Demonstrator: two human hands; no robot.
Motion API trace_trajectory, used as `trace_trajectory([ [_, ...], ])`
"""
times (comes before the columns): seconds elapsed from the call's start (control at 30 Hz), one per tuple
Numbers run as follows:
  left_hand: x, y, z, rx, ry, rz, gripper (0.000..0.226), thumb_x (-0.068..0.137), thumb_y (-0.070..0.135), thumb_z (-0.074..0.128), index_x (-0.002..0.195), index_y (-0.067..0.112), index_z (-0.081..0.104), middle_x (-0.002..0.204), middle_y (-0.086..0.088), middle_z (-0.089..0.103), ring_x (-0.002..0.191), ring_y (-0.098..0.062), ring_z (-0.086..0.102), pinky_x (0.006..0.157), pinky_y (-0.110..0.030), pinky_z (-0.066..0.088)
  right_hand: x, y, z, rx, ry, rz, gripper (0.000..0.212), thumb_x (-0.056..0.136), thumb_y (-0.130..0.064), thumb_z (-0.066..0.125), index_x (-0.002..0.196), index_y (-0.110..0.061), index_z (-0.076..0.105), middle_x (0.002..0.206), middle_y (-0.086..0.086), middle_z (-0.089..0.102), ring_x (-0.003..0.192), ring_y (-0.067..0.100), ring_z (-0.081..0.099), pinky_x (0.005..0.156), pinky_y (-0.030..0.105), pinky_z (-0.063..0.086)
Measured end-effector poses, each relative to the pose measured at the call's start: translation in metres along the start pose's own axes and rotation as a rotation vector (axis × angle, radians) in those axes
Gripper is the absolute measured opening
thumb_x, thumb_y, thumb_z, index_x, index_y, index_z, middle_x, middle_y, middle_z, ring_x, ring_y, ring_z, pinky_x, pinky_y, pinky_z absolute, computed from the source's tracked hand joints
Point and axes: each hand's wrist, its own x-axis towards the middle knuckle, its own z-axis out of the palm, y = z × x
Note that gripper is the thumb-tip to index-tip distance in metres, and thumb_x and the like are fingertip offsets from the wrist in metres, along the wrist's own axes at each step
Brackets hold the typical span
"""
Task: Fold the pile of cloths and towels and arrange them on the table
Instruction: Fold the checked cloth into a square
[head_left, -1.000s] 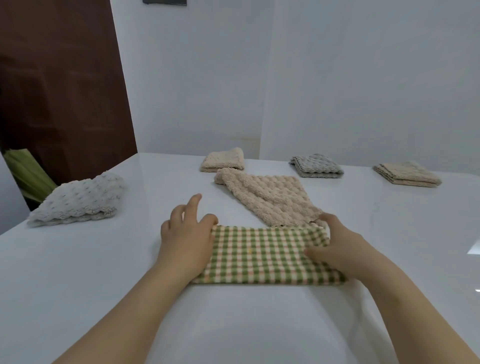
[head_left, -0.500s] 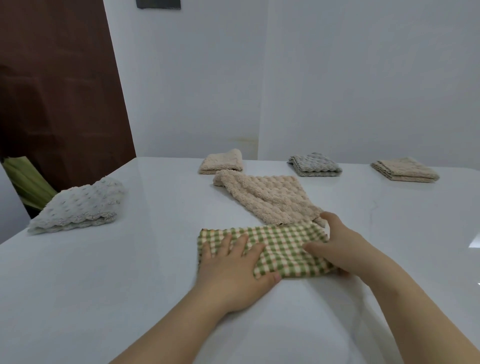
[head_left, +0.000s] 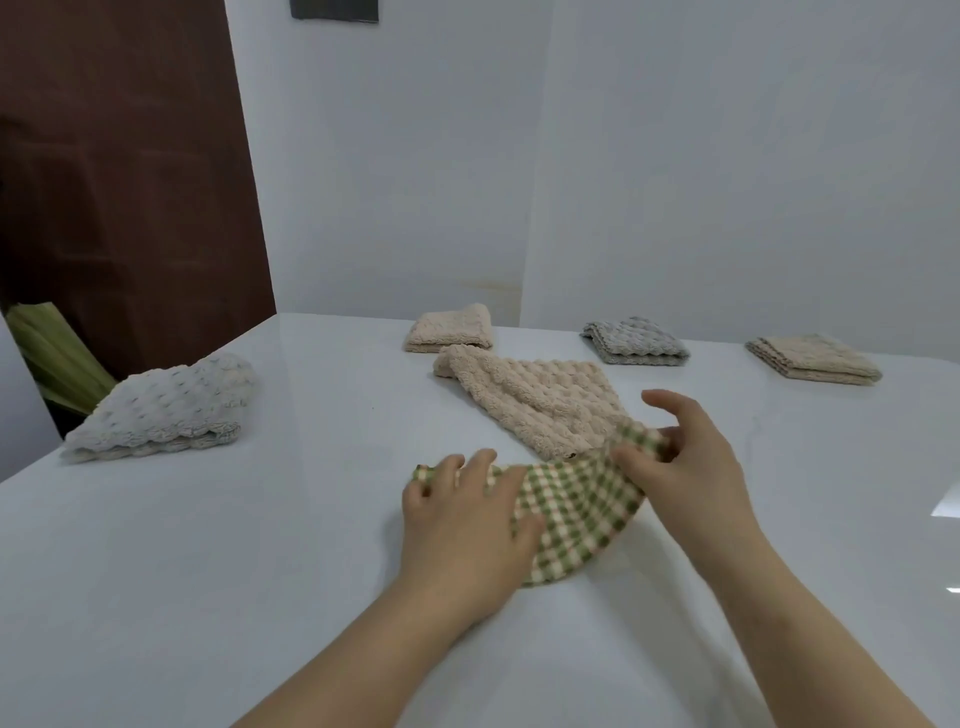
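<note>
A green and cream checked cloth (head_left: 576, 506) lies folded on the white table (head_left: 208, 571) in front of me. My left hand (head_left: 462, 525) lies flat on its left part, fingers straight, pressing it down. My right hand (head_left: 680, 462) pinches the cloth's right end between thumb and fingers and holds it raised off the table. Just behind lies an unfolded beige bubbly towel (head_left: 535, 400), its near corner under the lifted checked end.
Folded towels sit along the far edge: a beige one (head_left: 452, 335), a grey one (head_left: 634, 343) and a tan one (head_left: 815, 358). A pale grey fluffy towel (head_left: 166, 405) lies near the table's left edge. A dark brown door (head_left: 114, 171) stands beyond, white walls behind.
My left hand slid from the cloth's left edge onto its top and now presses it. My right hand has lifted the right end of the checked cloth up and leftward.
</note>
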Motion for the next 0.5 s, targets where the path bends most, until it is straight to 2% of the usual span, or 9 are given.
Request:
trace_trajectory([
  [0.03,0.002,0.0,-0.006,-0.122,0.085,-0.043,0.046,0.094,0.051,0.023,0.137,0.037,0.033,0.149,0.007,0.029,0.136,-0.018,0.022,0.108,-0.037,0.02,-0.005,-0.005,0.007,0.073,0.014,-0.033,0.042,0.078,-0.011,0.068,0.105,-0.038,0.052,0.085,-0.001,0.059,0.072,0.01,0.055,0.071,0.027,0.046],
  [0.1,0.005,-0.002,-0.021,-0.645,0.089,-0.191,0.033,0.097,0.043,0.032,0.123,0.032,0.048,0.126,0.002,0.055,0.111,-0.017,0.05,0.092,-0.032,0.038,-0.015,-0.013,0.023,0.183,0.004,-0.107,0.042,0.076,-0.008,0.07,0.089,-0.043,0.05,0.082,-0.006,0.064,0.067,0.004,0.057,0.07,0.021,0.046],
  [0.17,0.007,-0.004,-0.032,-1.205,-0.067,-0.33,0.026,0.097,0.042,0.034,0.112,0.029,0.05,0.102,-0.004,0.064,0.079,-0.016,0.058,0.069,-0.028,0.046,-0.024,-0.018,0.035,0.238,-0.072,-0.177,0.039,0.074,-0.011,0.072,0.083,-0.044,0.051,0.075,-0.009,0.068,0.067,0.0,0.059,0.064,0.01,0.043],
  [0.23,0.008,-0.011,-0.035,-1.449,-0.163,-0.381,0.026,0.097,0.045,0.032,0.111,0.029,0.048,0.095,-0.005,0.063,0.069,-0.014,0.059,0.062,-0.026,0.048,-0.033,-0.021,0.043,0.24,-0.231,-0.208,0.034,0.069,-0.022,0.073,0.083,-0.044,0.052,0.079,-0.015,0.071,0.072,-0.003,0.062,0.064,0.007,0.042],
  [0.3,0.01,-0.02,-0.031,-1.477,-0.108,-0.366,0.028,0.096,0.044,0.038,0.122,0.035,0.044,0.107,0.004,0.058,0.087,-0.01,0.058,0.075,-0.027,0.046,-0.04,-0.022,0.044,0.229,-0.388,-0.22,0.03,0.066,-0.034,0.073,0.087,-0.04,0.053,0.084,-0.02,0.07,0.08,-0.006,0.061,0.067,0.006,0.042],
  [0.33,0.012,-0.025,-0.027,-1.41,-0.058,-0.345,0.034,0.094,0.039,0.045,0.127,0.039,0.04,0.111,0.008,0.052,0.096,-0.008,0.052,0.084,-0.027,0.043,-0.042,-0.022,0.043,0.238,-0.432,-0.228,0.03,0.064,-0.043,0.07,0.089,-0.039,0.054,0.086,-0.021,0.07,0.081,-0.006,0.061,0.068,0.007,0.043],
  [0.37,0.013,-0.03,-0.024,-1.311,-0.012,-0.326,0.039,0.092,0.031,0.053,0.128,0.041,0.041,0.108,0.009,0.051,0.097,-0.008,0.05,0.087,-0.028,0.042,-0.043,-0.02,0.043,0.25,-0.446,-0.232,0.031,0.063,-0.052,0.064,0.089,-0.039,0.054,0.086,-0.02,0.07,0.081,-0.004,0.062,0.068,0.009,0.045],
  [0.43,0.013,-0.034,-0.023,-1.142,0.017,-0.303,0.034,0.085,0.013,0.059,0.111,0.036,0.057,0.1,0.005,0.06,0.087,-0.011,0.057,0.087,-0.031,0.048,-0.04,-0.016,0.041,0.247,-0.403,-0.227,0.031,0.064,-0.06,0.054,0.087,-0.04,0.056,0.086,-0.017,0.07,0.08,0.0,0.063,0.066,0.014,0.047],
  [0.5,0.012,-0.037,-0.026,-1.067,0.01,-0.291,0.028,0.083,0.006,0.06,0.084,0.033,0.066,0.105,0.002,0.066,0.093,-0.013,0.061,0.092,-0.032,0.049,-0.035,-0.011,0.04,0.199,-0.327,-0.198,0.016,0.075,-0.052,0.058,0.083,-0.038,0.058,0.084,-0.017,0.069,0.082,-0.001,0.061,0.067,0.015,0.045],
])
